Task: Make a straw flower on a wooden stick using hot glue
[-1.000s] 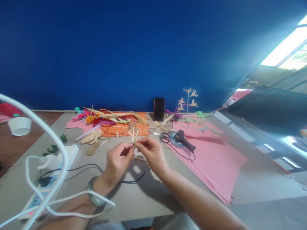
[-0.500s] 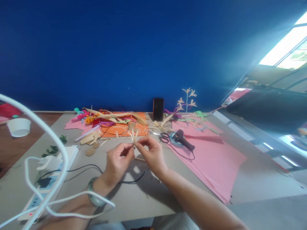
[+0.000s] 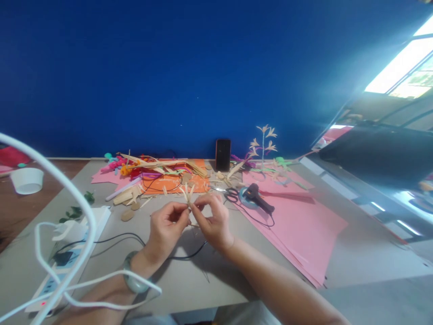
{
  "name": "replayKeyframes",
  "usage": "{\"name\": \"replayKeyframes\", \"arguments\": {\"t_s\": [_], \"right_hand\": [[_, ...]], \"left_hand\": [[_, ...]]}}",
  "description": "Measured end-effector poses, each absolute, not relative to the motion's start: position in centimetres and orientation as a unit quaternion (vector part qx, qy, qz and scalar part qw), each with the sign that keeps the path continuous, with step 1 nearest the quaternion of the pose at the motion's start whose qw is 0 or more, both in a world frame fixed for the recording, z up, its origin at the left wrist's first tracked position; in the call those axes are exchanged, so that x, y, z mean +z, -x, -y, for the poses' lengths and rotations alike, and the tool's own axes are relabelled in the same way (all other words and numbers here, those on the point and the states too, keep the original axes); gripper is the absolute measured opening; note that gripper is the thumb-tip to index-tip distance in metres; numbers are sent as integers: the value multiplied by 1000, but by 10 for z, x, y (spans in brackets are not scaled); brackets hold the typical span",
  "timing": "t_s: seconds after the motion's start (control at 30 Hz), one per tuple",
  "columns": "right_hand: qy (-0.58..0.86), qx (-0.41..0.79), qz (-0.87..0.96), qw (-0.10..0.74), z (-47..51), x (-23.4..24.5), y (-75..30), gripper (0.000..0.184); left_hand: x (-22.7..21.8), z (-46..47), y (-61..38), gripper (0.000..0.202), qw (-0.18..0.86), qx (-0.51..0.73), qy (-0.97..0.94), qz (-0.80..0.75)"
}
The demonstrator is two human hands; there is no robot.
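Observation:
Both hands meet above the grey table (image 3: 189, 280). My left hand (image 3: 167, 230) pinches the base of a small pale straw flower (image 3: 187, 193), whose thin petals fan upward. My right hand (image 3: 211, 219) pinches the same flower from the right side, its fingers curled close to the left fingertips. A green bangle (image 3: 132, 280) circles my left wrist. A thin straw stem lies on the table just under the hands.
Black scissors (image 3: 232, 194) and a black glue gun (image 3: 259, 197) on a blue tape roll lie right of the hands, on pink paper (image 3: 297, 225). Straw scraps and pipe cleaners cover orange paper (image 3: 169, 183). A white power strip (image 3: 72, 250) with cables sits left. A phone (image 3: 223, 154) leans on the blue wall.
My right hand has turned and dropped slightly, its fingers working closer around the flower's base. The left hand and flower stay almost in place.

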State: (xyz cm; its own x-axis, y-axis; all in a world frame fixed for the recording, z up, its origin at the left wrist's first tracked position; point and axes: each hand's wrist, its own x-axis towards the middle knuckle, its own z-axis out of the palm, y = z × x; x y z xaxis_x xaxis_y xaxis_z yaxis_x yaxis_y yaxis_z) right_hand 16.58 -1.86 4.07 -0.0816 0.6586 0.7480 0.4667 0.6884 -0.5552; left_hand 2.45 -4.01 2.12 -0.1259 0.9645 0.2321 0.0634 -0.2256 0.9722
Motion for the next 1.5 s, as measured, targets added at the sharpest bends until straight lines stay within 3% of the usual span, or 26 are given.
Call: {"name": "replayKeyframes", "arguments": {"t_s": [0.33,0.97,1.5], "right_hand": [[343,8,782,520,18,45,-172,11],[336,-15,799,498,19,46,-172,9],[295,-36,819,491,19,52,-177,24]], "left_hand": [[25,38,-28,16,434,594,-495,-463],[29,38,-28,19,444,602,-485,-454],[30,37,-26,18,429,602,-489,-463]]}}
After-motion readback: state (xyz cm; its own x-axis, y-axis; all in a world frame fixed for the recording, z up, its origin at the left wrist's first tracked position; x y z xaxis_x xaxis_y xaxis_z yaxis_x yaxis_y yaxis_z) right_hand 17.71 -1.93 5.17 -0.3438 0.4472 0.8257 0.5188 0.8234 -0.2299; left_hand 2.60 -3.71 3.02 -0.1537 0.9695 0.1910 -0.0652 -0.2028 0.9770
